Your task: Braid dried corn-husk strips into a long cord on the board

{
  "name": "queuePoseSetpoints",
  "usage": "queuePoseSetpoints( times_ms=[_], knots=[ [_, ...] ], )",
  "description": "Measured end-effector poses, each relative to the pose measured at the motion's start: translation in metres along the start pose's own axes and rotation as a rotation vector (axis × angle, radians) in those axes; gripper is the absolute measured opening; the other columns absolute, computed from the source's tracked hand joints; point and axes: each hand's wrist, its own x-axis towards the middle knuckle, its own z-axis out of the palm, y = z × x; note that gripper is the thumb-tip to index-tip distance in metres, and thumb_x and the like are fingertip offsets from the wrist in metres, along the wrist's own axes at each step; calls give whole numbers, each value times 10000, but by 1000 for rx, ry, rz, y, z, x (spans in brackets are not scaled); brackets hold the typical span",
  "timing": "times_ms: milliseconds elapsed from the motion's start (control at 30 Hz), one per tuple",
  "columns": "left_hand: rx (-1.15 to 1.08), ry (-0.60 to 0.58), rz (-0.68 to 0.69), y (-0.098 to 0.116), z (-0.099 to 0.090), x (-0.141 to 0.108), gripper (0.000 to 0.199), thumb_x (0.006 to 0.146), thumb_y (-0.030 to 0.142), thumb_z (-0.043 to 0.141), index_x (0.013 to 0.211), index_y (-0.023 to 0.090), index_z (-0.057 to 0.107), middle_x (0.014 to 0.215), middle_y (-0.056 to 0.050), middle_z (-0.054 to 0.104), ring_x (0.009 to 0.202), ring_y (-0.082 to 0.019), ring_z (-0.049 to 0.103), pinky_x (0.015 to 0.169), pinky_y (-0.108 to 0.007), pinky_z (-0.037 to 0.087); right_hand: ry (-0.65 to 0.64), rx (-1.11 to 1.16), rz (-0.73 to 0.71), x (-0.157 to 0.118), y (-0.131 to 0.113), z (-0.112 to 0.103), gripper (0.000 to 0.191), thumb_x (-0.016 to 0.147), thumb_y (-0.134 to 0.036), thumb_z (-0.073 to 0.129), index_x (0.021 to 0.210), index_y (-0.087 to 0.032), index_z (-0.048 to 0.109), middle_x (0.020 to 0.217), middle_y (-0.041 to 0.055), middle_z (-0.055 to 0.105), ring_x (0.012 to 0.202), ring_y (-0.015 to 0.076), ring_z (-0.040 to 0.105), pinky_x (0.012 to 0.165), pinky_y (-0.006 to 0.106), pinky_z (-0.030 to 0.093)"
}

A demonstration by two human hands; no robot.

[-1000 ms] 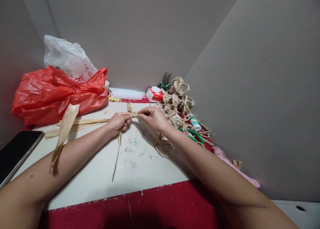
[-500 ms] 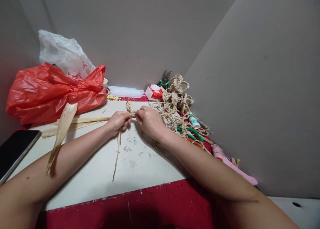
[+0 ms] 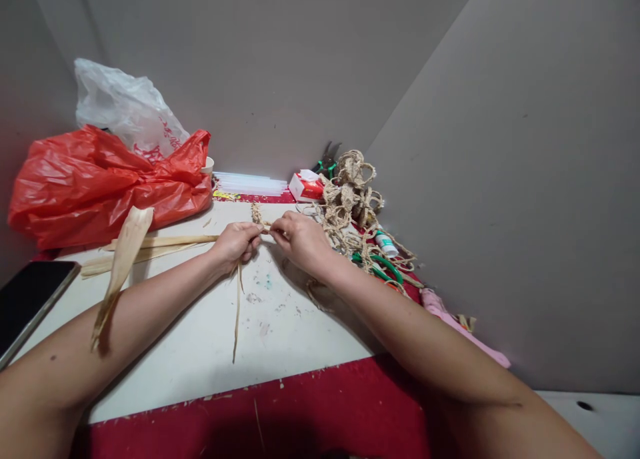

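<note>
My left hand and my right hand meet over the white board, both with fingers closed on a braided straw cord. A short length of the braid stands up beyond my fingertips, and a bit of cord spans the small gap between the hands. Below my left hand a thin loose strand hangs down. One broad dry husk strip lies across my left forearm. More flat husk strips rest on the board, their right ends reaching my left hand. My fingers hide part of the braid.
A red plastic bag and a phone are at the left. Along the right lie a heap of braided cord, green-handled scissors, a small white bottle and a pink object. Pliers stand behind a tissue pack.
The hanging strand's lower end has swung slightly right. My right-hand fingers have shifted a little on the cord. Both hands stay at the same place on the braid.
</note>
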Motion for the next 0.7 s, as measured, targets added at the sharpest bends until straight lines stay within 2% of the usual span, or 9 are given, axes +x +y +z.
queuePoseSetpoints(
  times_ms=[133,200,300,467,600,700],
  knots=[
    [-7,-1,-24,1,0,0,130,761,237,587,685,153,525,427,72,397,281,-22,254,302,-174,130,-26,411,118,6,15,-15,123,781,-237,574,755,-144,649,764,38,606,716,140,526,658,250,368],
    [-8,-9,-35,2,0,0,125,748,227,601,687,154,519,427,78,390,283,-18,242,303,-170,122,-123,612,201,11,20,-20,135,762,-262,586,740,-134,625,703,15,590,644,115,505,617,237,365],
    [-8,-23,-40,3,0,0,121,743,221,607,694,159,515,424,83,381,287,-18,234,304,-169,119,-301,782,306,17,25,-19,152,740,-287,594,728,-136,596,612,-28,532,528,79,418,535,219,316],
    [42,-31,-30,3,0,-1,142,747,231,608,682,161,504,420,84,377,293,-16,233,312,-168,138,-477,875,353,29,28,-7,126,710,-242,633,674,-146,561,547,-48,483,483,63,375,499,208,295],
    [100,-23,3,2,0,0,170,749,249,607,660,163,490,417,83,376,299,-19,227,317,-178,137,-477,822,409,35,28,-5,94,708,-185,637,713,-155,549,524,-46,497,452,63,388,457,202,283],
    [155,-10,28,0,0,0,163,755,258,590,659,165,497,414,81,376,307,-29,247,327,-188,140,-495,788,385,38,27,-6,58,714,-154,620,715,-146,562,535,-40,502,454,59,400,457,195,299]
  ],
)
